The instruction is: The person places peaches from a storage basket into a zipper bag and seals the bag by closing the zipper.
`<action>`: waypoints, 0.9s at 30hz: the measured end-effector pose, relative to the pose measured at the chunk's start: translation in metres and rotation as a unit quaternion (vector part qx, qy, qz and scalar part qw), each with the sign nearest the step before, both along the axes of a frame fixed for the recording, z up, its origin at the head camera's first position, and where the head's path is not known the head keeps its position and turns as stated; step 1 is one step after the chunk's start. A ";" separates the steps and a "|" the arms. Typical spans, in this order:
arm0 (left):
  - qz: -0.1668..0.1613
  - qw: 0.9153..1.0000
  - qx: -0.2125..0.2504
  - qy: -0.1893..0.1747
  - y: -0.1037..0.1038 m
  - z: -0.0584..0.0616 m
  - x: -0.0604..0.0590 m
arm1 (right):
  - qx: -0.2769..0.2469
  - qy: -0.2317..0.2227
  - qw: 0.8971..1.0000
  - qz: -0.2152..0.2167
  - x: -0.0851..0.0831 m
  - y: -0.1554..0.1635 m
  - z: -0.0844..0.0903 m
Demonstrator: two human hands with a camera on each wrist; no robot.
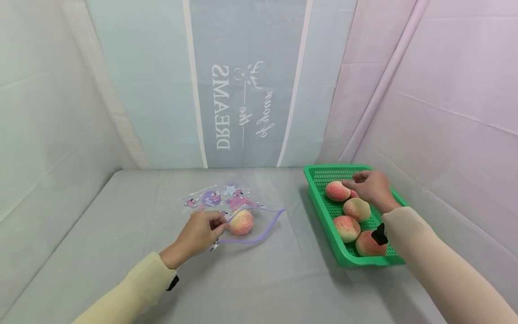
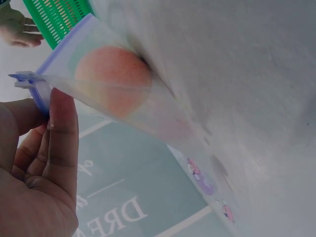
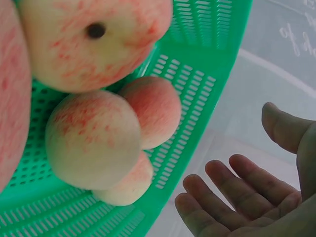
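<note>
From the head camera, the left hand (image 1: 201,232) pinches the purple zip edge of a clear plastic bag printed with cartoon stickers (image 1: 226,203), lying on the grey cloth-covered table (image 1: 259,279). A pink-and-yellow peach (image 1: 241,222) sits inside the bag, just beside the fingertips. The right hand (image 1: 372,188) hovers over the far end of a green slotted plastic basket (image 1: 323,211), fingers loosely bent, above the farthest of the peaches there (image 1: 337,191)

The left wrist view shows thumb and fingers clamped on the bag's zip rim (image 2: 30,86), the peach (image 2: 112,79) just past it

The right wrist view shows the right hand's fingers (image 3: 232,190) relaxed and apart, holding nothing, beside the basket's rim (image 3: 197,123)
</note>
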State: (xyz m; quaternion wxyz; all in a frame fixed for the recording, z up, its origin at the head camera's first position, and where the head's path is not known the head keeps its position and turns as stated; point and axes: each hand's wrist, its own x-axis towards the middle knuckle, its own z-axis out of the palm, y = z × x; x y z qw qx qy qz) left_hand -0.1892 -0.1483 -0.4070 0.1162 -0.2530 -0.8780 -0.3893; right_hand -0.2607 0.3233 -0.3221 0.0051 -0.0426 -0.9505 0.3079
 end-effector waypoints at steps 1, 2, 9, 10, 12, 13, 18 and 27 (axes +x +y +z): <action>-0.001 1.000 0.000 -0.001 0.000 0.001 0.000 | 0.004 -0.002 1.000 0.001 0.000 0.003 0.000; -0.002 1.000 0.000 -0.002 0.000 0.001 -0.001 | 0.008 -0.003 1.000 0.002 0.000 0.005 0.000; -0.006 1.000 0.001 -0.007 0.000 0.006 -0.001 | 0.036 -0.022 0.999 0.005 -0.001 0.015 -0.003; -0.006 1.000 0.002 -0.009 0.000 0.006 -0.001 | 0.041 -0.024 0.999 0.008 -0.001 0.016 -0.004; -0.006 1.000 0.003 -0.011 0.000 0.008 -0.002 | 0.047 -0.029 0.998 0.013 -0.002 0.017 -0.005; -0.006 1.000 0.003 -0.012 0.000 0.008 -0.002 | 0.050 -0.032 0.998 0.015 -0.002 0.017 -0.005; -0.004 1.000 0.000 -0.015 0.000 0.010 -0.002 | 0.060 -0.053 0.997 0.012 -0.005 0.017 -0.006; 0.002 1.000 0.000 -0.022 -0.002 0.015 -0.002 | 0.066 -0.095 0.993 -0.011 -0.007 0.023 -0.006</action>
